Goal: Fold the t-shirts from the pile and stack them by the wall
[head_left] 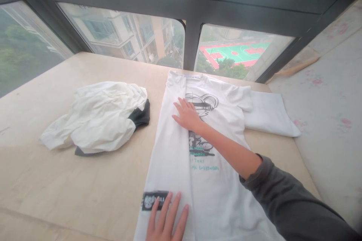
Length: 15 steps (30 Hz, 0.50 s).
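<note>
A white T-shirt with a black sketch print and green lettering lies spread on the sill, its neck toward the window. Its left side is folded inward in a long strip that covers part of the print. My right hand rests flat on the upper part of this strip, fingers spread. Lower down, my left hand lies on the strip with fingers apart, partly over a black printed patch. The bottom of the shirt runs out of view, and my right forearm hides some of the print.
To the left lies a crumpled cream garment with black cloth showing under it. A folded white cloth sits beside the shirt's right sleeve. Dark window frames border the wooden sill; a flower-patterned wall stands right.
</note>
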### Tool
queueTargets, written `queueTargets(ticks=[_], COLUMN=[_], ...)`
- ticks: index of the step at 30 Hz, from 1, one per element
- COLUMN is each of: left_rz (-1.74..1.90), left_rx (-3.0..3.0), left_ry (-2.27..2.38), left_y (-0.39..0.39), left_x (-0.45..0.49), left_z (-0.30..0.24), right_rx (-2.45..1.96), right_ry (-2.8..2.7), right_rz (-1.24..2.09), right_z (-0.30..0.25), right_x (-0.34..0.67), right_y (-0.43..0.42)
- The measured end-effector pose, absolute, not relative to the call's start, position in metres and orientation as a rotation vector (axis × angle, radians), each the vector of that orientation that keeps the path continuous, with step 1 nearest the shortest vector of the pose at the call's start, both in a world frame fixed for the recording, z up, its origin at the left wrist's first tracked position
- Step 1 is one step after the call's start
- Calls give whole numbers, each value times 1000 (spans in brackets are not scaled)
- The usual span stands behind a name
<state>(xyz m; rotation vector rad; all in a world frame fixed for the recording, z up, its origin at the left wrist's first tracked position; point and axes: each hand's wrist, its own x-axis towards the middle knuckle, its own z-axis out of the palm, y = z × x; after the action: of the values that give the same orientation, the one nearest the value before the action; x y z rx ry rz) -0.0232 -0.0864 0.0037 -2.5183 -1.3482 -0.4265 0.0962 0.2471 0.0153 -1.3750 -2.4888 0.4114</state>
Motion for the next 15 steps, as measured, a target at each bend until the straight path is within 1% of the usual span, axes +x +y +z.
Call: queueTargets(ticks=[2, 5, 7, 11, 15], left_rz=[-444, -704, -792, -648, -597], left_rx=[-2568, -2476, -2425, -2528, -2489], left_ry=[-1303, -1507, -1631, -1686, -1809], left_y=[-92, -104, -110, -117, -120], left_x=[-18, 3, 16, 26, 30], left_z=[10, 9, 7, 11, 14], right_rx=[-1373, -1372, -1367, -1396, -1436], right_ry=[-2412, -2231, -2131, -1964, -1817], right_rz=[466, 566, 654, 829, 958], right_z=[13, 13, 16, 21, 22], right_x=[102, 113, 122, 144, 167], right_y=[223, 193, 173, 132, 89])
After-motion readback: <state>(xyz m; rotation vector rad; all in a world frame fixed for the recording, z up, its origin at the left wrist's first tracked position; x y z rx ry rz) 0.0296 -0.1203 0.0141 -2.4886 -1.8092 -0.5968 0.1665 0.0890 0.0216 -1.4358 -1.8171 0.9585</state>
